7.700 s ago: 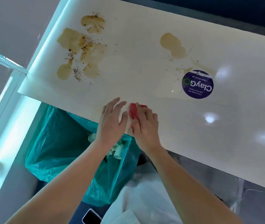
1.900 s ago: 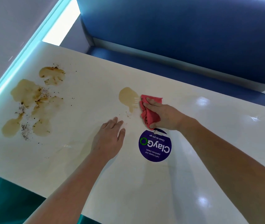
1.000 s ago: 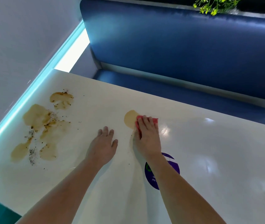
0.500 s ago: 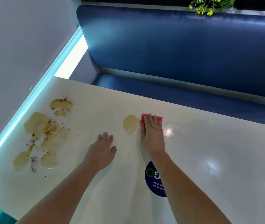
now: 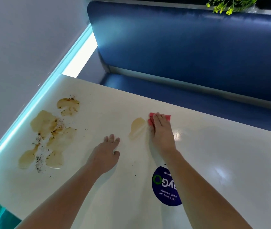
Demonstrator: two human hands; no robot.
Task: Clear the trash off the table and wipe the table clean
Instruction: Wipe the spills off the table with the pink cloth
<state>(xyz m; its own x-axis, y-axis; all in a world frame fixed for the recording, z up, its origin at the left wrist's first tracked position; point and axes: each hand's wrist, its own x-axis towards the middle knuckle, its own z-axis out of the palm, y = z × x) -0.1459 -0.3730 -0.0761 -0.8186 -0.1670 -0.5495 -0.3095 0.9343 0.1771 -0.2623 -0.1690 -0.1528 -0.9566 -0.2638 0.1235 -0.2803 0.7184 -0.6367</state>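
While the right hand (image 5: pixel 162 134) presses straight, close-set fingers flat on a red cloth (image 5: pixel 151 120) at centre frame, the cloth sits just beside a small brown spill (image 5: pixel 137 128) on the white table (image 5: pixel 230 162). The left hand (image 5: pixel 105 154) rests flat at lower left of it, fingers relaxed. Larger brown spills with dark crumbs (image 5: pixel 48 134) cover the table's left part.

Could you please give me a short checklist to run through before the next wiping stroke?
1. Cloth under right hand: ok, pressed flat on the table.
2. Cloth at small stain: ok, at its right edge.
3. Left hand out of the way: ok, flat on the table, apart from that stain.
4. Big stain wiped: not ok, liquid and grit lie at left.
5. Cloth clean enough: cannot tell, mostly hidden.
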